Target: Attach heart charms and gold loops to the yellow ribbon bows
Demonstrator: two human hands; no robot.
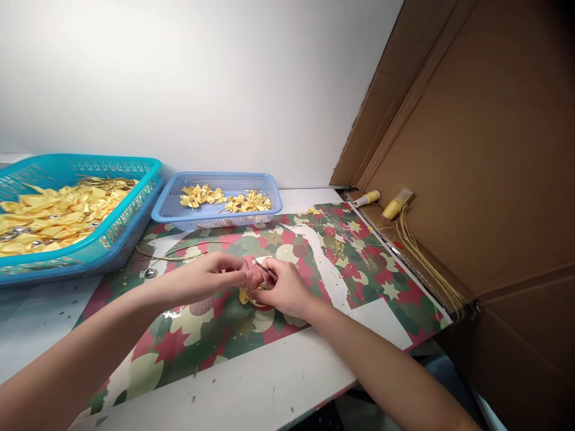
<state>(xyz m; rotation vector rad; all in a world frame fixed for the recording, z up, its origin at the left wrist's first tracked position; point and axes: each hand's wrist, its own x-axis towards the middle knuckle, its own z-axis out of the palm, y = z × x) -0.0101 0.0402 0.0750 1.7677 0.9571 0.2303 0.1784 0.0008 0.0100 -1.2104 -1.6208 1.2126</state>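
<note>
My right hand (285, 290) is closed around a thin, dark, pointed metal tool (265, 269), its tip showing above the fingers; its exact kind is hard to make out. My left hand (211, 280) meets it from the left, thumb and fingertips drawn together; whatever lies between them is too small to tell. Just under the fingers, a yellow ribbon piece (243, 296) shows in part, mostly covered by the hands. Left of my left hand lie a small silver bell-like ball (151, 273) and several thin gold cords (179, 258).
A turquoise basket (135, 209) at left holds many yellow ribbon bows. Behind the hands, a blue basket (215, 222) holds smaller bows. A patterned, torn sheet (179, 341) covers the table. Cardboard (485, 149) walls the right side, with a yellow spool (397, 203) and cords along its base.
</note>
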